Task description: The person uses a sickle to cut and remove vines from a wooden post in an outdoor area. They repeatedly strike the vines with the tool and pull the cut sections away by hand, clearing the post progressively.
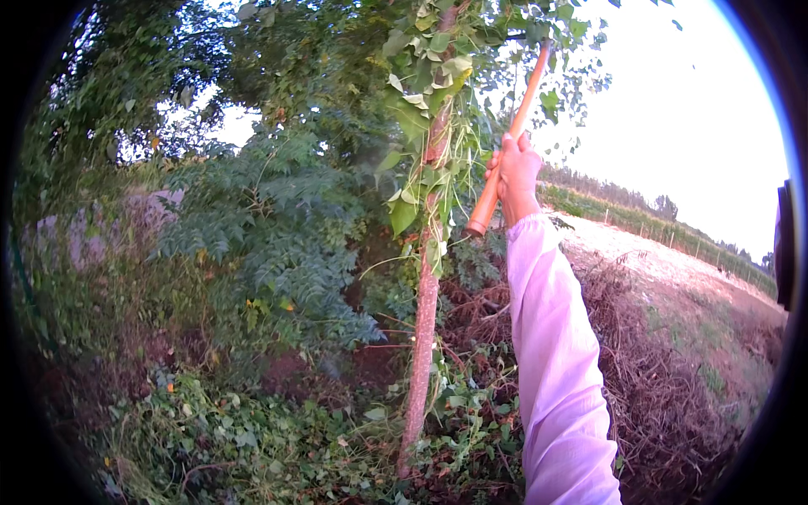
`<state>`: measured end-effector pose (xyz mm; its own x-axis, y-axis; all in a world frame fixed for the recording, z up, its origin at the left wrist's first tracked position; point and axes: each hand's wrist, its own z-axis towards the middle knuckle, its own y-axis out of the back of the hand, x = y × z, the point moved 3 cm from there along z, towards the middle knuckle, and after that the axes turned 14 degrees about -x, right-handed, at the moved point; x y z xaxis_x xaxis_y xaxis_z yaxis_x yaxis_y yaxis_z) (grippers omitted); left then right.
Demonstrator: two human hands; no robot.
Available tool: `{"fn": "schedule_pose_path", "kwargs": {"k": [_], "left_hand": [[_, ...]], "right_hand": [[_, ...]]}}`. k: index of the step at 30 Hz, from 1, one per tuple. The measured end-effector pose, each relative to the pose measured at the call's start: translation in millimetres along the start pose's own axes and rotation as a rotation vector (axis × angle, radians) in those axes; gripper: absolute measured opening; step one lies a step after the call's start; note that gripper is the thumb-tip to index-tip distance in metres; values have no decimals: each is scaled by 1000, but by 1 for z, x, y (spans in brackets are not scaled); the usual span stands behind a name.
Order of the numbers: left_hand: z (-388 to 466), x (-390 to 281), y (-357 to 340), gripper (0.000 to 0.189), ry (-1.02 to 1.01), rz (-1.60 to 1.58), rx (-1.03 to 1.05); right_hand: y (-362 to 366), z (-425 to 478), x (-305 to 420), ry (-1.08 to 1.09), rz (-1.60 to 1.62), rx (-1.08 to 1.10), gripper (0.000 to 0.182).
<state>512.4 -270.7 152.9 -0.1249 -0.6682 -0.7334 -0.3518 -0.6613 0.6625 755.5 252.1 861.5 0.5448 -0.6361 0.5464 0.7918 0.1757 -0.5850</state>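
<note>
My right hand (519, 169), in a light pinkish sleeve, is raised and closed around the orange-brown wooden handle (529, 95) of a tool. The handle tilts, its butt end low and to the left near the trunk; its upper end reaches into leaves, where a dark, thin part, perhaps a blade, is mostly hidden. Left of the hand stands a slender tree trunk (423, 353), with green climbing vines (407, 208) wrapped around its upper part. Some vine leaves there look wilted. My left hand is out of view.
Leafy bushes (265, 214) fill the left side. Green creepers (240, 435) cover the ground around the trunk's base. A heap of dry brown brush (656, 379) lies at the right, beside bare ground (669, 252) and a row of posts farther off.
</note>
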Motion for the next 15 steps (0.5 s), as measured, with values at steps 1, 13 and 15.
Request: {"fn": "schedule_pose_path", "kwargs": {"k": [1, 13, 15], "left_hand": [[-3, 2, 1, 73, 33, -19, -7], [-15, -35, 17, 54, -340, 115, -79], [11, 11, -13, 47, -500, 283, -17]], "right_hand": [[0, -8, -8, -42, -30, 42, 22], [115, -119, -20, -63, -347, 117, 54], [121, -121, -6, -85, -327, 129, 55]]}}
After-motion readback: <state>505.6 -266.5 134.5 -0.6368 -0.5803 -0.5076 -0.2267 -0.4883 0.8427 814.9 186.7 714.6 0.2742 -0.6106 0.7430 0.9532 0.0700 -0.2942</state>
